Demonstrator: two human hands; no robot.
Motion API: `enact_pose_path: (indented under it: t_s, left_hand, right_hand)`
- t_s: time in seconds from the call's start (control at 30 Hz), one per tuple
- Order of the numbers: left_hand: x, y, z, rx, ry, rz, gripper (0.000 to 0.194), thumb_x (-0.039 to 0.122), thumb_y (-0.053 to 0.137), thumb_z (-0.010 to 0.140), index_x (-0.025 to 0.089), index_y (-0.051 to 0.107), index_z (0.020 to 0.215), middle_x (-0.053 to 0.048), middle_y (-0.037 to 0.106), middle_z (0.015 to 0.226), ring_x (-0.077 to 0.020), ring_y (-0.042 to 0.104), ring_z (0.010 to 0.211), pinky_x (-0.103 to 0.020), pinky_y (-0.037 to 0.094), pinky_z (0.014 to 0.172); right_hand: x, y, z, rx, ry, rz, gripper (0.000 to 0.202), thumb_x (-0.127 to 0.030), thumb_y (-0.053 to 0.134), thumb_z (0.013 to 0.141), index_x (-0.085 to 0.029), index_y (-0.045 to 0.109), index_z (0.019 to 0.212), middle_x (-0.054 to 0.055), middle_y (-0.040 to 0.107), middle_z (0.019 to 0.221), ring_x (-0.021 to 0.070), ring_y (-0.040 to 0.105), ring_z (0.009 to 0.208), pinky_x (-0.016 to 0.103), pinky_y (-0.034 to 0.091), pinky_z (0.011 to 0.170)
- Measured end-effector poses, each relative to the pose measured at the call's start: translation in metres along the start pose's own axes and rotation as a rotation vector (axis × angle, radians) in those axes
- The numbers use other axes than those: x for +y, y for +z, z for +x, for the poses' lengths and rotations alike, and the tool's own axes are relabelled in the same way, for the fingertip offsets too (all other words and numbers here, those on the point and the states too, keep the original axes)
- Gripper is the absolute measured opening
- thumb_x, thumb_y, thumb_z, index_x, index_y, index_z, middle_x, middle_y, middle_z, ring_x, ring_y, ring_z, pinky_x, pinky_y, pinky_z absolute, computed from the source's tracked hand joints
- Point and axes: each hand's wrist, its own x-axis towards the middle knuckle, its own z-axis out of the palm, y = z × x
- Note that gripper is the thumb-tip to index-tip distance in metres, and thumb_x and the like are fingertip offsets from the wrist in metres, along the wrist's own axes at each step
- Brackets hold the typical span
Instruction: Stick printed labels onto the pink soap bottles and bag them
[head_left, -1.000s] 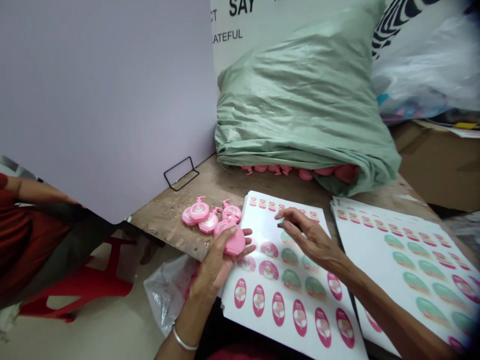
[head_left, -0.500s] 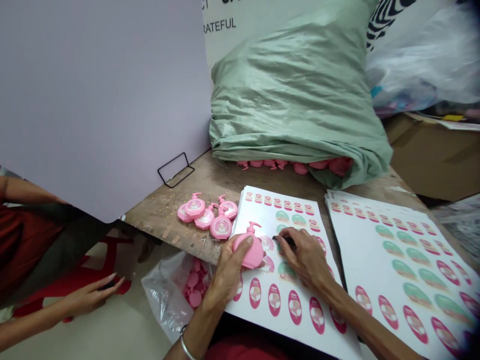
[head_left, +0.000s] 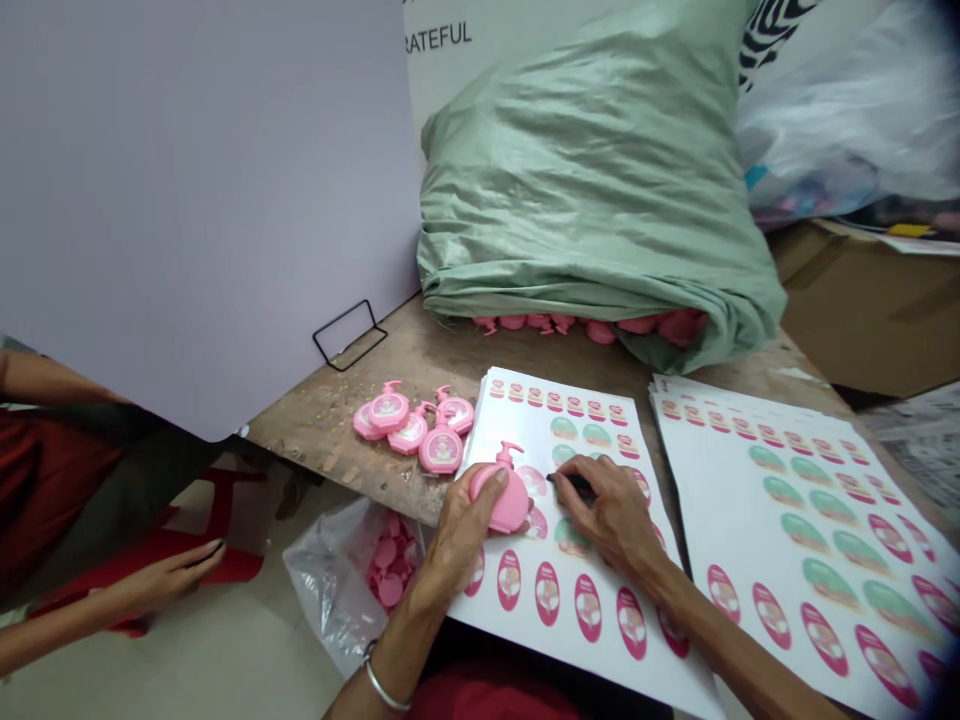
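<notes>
I log: left hand [head_left: 466, 525] gripping one bottle [head_left: 511, 502] over the leftmost of two sheet stacks [head_left: 517, 440] | right hand [head_left: 611, 508]: grip, I cannot tell | five loose bottles [head_left: 440, 453] on wooden table [head_left: 307, 425] | lettered wall [head_left: 450, 75]

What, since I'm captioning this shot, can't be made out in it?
All in the head view:
Black object: full shape, mostly covered by the right hand.
Pink pump bottle in the left hand: far side, turned from the camera.
Pink bottles in the green sack: their number, hidden by its fabric.
Oval stickers: fine print, too small.
Wall lettering: start, hidden by the grey panel.
</notes>
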Motion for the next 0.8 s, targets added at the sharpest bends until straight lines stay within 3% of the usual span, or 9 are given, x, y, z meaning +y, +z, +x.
enact_pose_path:
  t_s: [0.2,0.43,0.5,0.63,0.8]
  left_hand:
    - [0.004,0.000,-0.003,-0.029,-0.002,0.046,0.049,0.052,0.070,0.075,0.012,0.063,0.104,-0.005,0.062,0.077,-0.0182,0.064,0.068,-0.030,0.056,0.061]
    - [0.005,-0.002,-0.004,-0.053,0.115,0.159,0.039,0.050,0.066,0.080,0.014,0.068,0.095,-0.002,0.060,0.074,-0.0138,0.056,0.066,-0.025,0.049,0.062]
    - [0.004,-0.004,-0.004,-0.059,0.145,0.169,0.038,0.050,0.065,0.081,0.014,0.068,0.095,-0.002,0.060,0.074,-0.0131,0.055,0.065,-0.024,0.047,0.062]
    - [0.001,-0.006,-0.005,-0.040,0.179,0.194,0.041,0.051,0.062,0.082,0.014,0.069,0.100,-0.003,0.062,0.078,-0.0139,0.055,0.066,-0.024,0.045,0.061]
    - [0.001,-0.005,-0.005,-0.041,0.195,0.174,0.037,0.048,0.064,0.082,0.014,0.069,0.097,-0.003,0.062,0.078,-0.0134,0.054,0.069,-0.023,0.046,0.063]
  right_hand:
    - [0.003,0.004,0.000,0.041,-0.011,-0.033,0.024,-0.044,0.062,0.084,-0.021,0.062,0.079,0.002,0.064,0.071,0.0188,0.055,0.067,0.033,0.037,0.070]
    - [-0.001,0.003,0.001,0.181,-0.205,-0.200,0.026,-0.045,0.061,0.083,-0.020,0.065,0.080,0.007,0.069,0.072,0.0256,0.060,0.069,0.040,0.038,0.071]
    - [-0.005,0.000,0.004,0.139,-0.111,-0.101,0.029,-0.050,0.061,0.080,-0.022,0.065,0.076,0.007,0.068,0.069,0.0243,0.059,0.065,0.039,0.042,0.067]
    - [-0.013,-0.005,0.012,-0.026,0.230,0.269,0.034,-0.056,0.063,0.076,-0.023,0.061,0.069,0.002,0.065,0.064,0.0184,0.059,0.056,0.029,0.045,0.051]
    - [-0.010,-0.011,0.025,-0.081,0.402,0.541,0.034,-0.053,0.074,0.066,-0.021,0.060,0.064,-0.001,0.059,0.055,0.0139,0.052,0.047,0.025,0.039,0.041]
